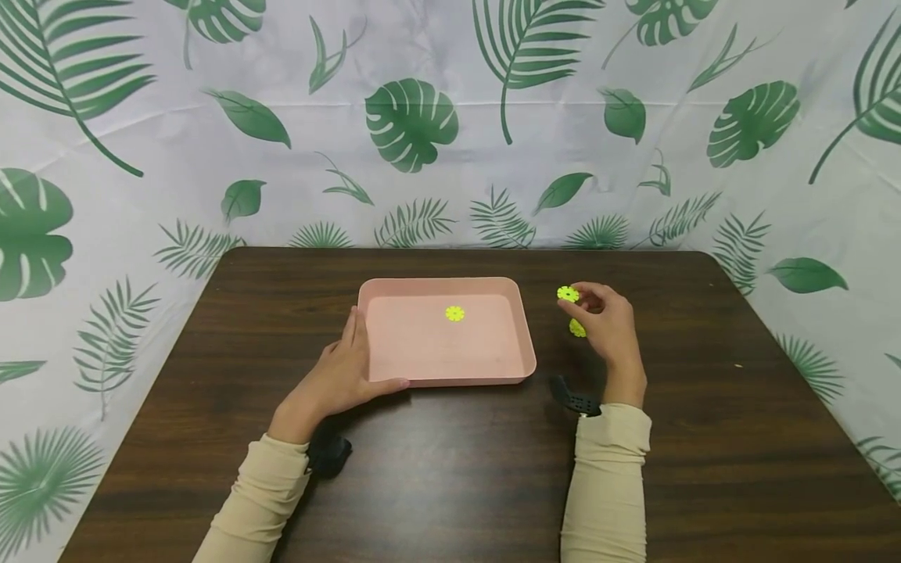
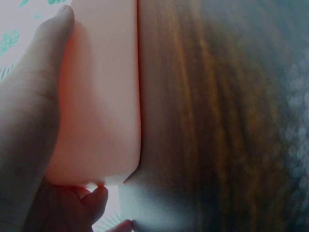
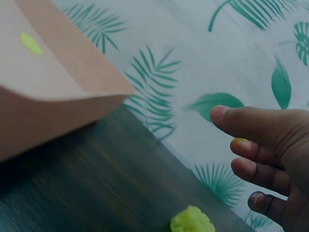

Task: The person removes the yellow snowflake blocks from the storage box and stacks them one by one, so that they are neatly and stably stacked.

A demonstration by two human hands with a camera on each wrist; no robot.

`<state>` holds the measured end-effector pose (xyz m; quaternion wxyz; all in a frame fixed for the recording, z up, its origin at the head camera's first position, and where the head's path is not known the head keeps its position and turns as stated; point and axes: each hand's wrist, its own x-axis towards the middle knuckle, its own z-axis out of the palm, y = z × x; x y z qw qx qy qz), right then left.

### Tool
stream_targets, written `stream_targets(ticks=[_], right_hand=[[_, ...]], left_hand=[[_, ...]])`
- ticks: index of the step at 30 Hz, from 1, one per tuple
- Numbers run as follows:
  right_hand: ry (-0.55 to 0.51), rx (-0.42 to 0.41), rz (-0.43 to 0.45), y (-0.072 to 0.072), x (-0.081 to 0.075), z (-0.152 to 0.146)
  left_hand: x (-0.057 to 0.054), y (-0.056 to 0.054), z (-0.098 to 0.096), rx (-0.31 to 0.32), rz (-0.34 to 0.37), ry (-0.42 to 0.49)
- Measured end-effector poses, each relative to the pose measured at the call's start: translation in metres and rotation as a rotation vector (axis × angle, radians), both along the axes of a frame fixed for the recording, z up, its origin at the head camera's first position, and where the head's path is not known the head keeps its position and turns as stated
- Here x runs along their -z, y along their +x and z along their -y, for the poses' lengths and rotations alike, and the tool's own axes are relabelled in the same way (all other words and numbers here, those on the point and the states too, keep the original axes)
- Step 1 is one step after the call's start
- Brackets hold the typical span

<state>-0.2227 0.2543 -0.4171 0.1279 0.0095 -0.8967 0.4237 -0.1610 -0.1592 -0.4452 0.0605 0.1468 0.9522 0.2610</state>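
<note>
A shallow pink tray sits on the table, with one yellow-green notched plastic disc lying flat inside it. My left hand holds the tray at its near left corner, thumb along the front wall and fingers along the left side. To the right of the tray, my right hand pinches another yellow-green notched disc between thumb and fingertips, above the table. Below that hand, more yellow-green disc pieces rest on the table in a small clump, partly covered by the hand in the head view.
The dark wooden table ends at a white cloth backdrop printed with green leaves. Dark wrist-worn devices sit at both cuffs; the one at the right wrist is near the tray's right front corner.
</note>
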Motion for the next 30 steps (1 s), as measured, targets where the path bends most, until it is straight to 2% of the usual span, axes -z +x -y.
stream_targets(ticks=[12, 19, 30], right_hand=[[-0.028, 0.055, 0.009, 0.005, 0.006, -0.022], [-0.044, 0.096, 0.054, 0.009, 0.011, -0.034], [-0.014, 0.085, 0.14, 0.008, 0.022, -0.041]], left_hand=[[0.001, 0.002, 0.001, -0.001, 0.003, 0.016], [0.0, 0.002, 0.0, 0.002, 0.002, 0.012], [-0.002, 0.0, -0.001, -0.001, 0.002, 0.002]])
